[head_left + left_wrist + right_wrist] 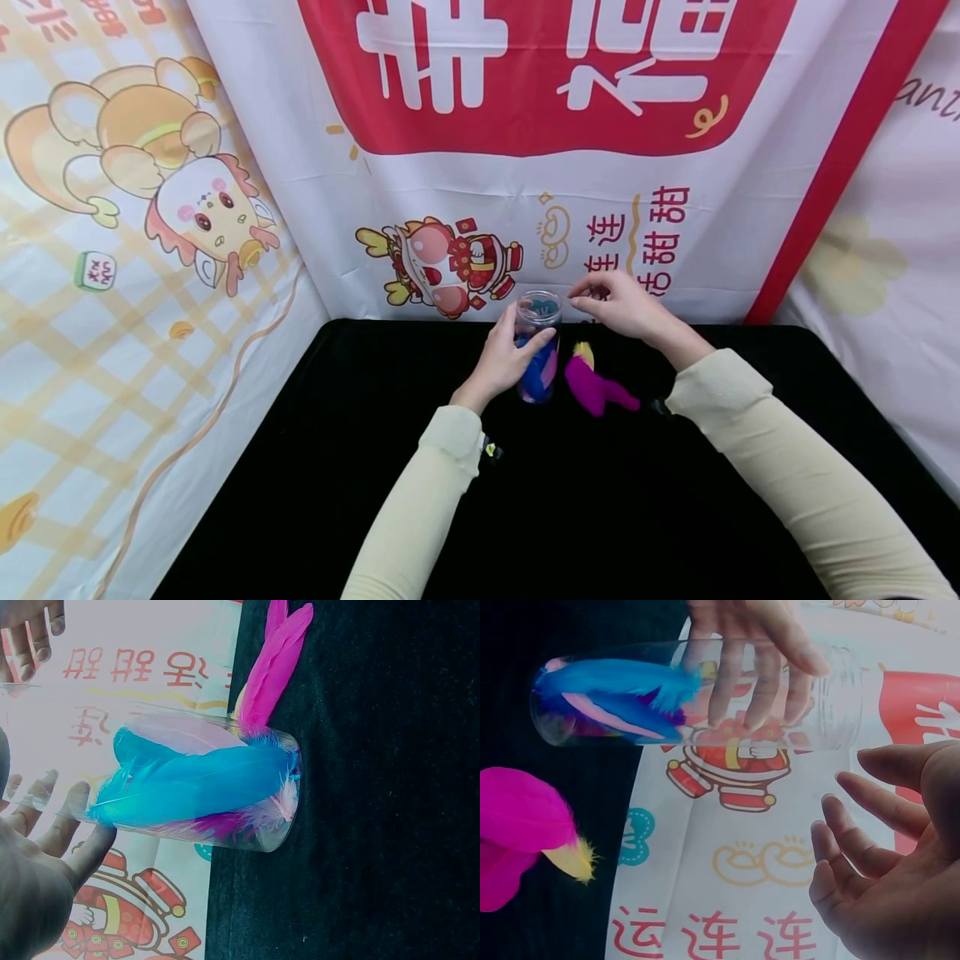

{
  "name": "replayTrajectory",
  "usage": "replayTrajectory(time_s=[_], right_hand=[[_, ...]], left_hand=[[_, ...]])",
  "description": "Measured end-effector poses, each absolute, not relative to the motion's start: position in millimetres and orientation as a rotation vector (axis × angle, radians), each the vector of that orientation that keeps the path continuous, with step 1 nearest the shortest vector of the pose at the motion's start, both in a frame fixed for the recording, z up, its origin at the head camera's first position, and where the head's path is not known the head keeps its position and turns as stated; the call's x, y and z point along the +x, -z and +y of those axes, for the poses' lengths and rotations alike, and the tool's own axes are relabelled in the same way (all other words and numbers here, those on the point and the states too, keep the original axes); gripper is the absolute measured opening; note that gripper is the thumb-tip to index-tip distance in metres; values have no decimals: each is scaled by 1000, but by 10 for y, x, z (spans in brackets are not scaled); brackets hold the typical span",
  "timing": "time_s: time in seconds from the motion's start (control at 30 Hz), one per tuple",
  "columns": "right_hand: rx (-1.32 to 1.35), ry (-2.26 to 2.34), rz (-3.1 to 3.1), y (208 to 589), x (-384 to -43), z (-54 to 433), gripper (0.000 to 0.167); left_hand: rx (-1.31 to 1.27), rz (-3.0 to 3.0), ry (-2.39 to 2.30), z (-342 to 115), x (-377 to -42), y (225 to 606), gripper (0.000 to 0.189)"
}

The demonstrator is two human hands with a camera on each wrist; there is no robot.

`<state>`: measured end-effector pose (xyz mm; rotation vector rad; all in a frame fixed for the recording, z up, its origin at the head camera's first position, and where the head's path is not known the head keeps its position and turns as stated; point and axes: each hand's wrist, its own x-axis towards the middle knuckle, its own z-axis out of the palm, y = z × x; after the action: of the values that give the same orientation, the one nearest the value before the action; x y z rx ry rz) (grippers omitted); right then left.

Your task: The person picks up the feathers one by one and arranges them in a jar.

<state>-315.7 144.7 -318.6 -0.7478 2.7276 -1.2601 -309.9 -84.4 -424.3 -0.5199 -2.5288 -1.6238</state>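
Note:
A clear, open-topped jar (538, 350) stands upright near the back of the table, with blue, pink and purple feathers (619, 694) in its lower part. My left hand (504, 354) grips the jar from the left, its fingers (761, 686) round the far side. Beside the jar's mouth, to the right, is my right hand (892, 825), its fingers loosely bent and apart with nothing between them. Magenta feathers (592, 387) lie on the table just right of the jar, with a yellow feather (571, 861) by them.
The table has a black cloth (570, 517). Right behind the jar hangs a white and red printed cloth (480, 183), and another printed cloth (150, 333) borders the left side.

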Motion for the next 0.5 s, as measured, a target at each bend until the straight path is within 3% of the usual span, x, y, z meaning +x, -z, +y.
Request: replayTrajectory(time_s=[0.5], right_hand=[[-685, 1231, 2725, 3331, -3250, 1497, 24]], left_hand=[[-525, -2532, 1616, -842, -3118, 4252, 74]])
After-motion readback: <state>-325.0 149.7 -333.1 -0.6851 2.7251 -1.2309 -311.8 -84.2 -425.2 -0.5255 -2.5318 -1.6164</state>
